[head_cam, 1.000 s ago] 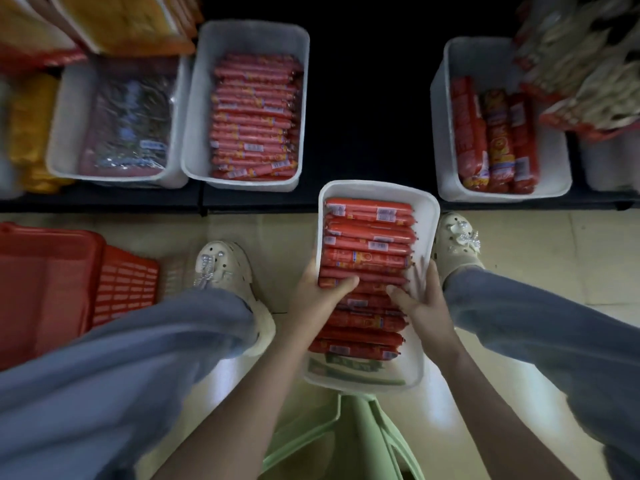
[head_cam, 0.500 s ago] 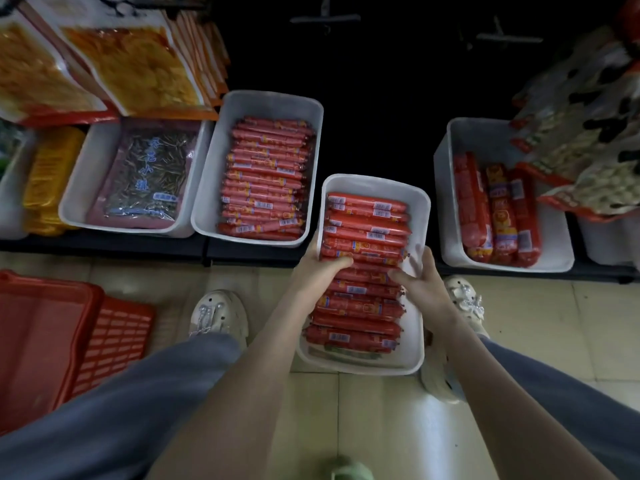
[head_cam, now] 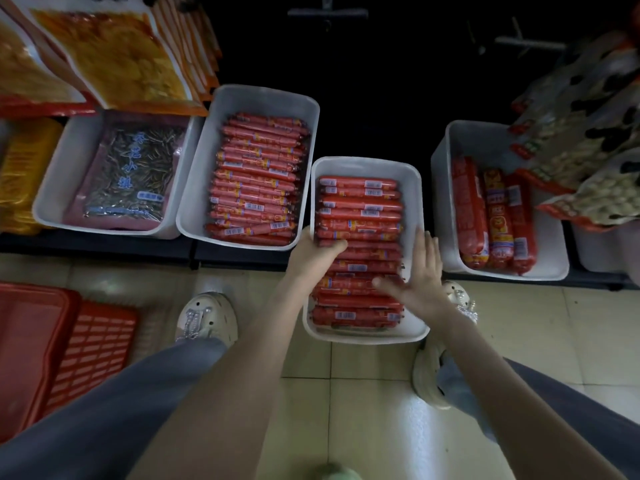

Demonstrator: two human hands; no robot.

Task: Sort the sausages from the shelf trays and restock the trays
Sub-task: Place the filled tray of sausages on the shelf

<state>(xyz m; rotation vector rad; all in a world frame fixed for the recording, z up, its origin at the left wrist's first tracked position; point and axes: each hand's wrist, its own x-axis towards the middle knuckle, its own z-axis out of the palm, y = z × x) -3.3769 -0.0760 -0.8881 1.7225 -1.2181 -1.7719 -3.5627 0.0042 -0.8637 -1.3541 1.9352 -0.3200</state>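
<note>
A white tray (head_cam: 414, 188) packed with red sausages (head_cam: 360, 216) hangs half over the dark shelf edge, between two other trays. My left hand (head_cam: 313, 254) grips its left rim, thumb curled over onto the sausages. My right hand (head_cam: 417, 275) lies flat with spread fingers along the tray's right side, thumb resting on the sausages. To the left stands a second white tray (head_cam: 194, 216) full of red sausages (head_cam: 258, 181). To the right a third white tray (head_cam: 446, 157) holds three thick red sausage packs (head_cam: 495, 216).
A white tray (head_cam: 52, 199) with a seed packet sits far left on the shelf, yellow snack bags (head_cam: 110, 60) hanging above it. Patterned bags (head_cam: 588, 133) overhang the right tray. A red plastic basket (head_cam: 52, 348) lies on the tiled floor at left. My shoes flank the held tray.
The held tray has moved forward from over the floor onto the shelf gap between the two trays. My right hand has gone from gripping the rim to lying flat with fingers spread.
</note>
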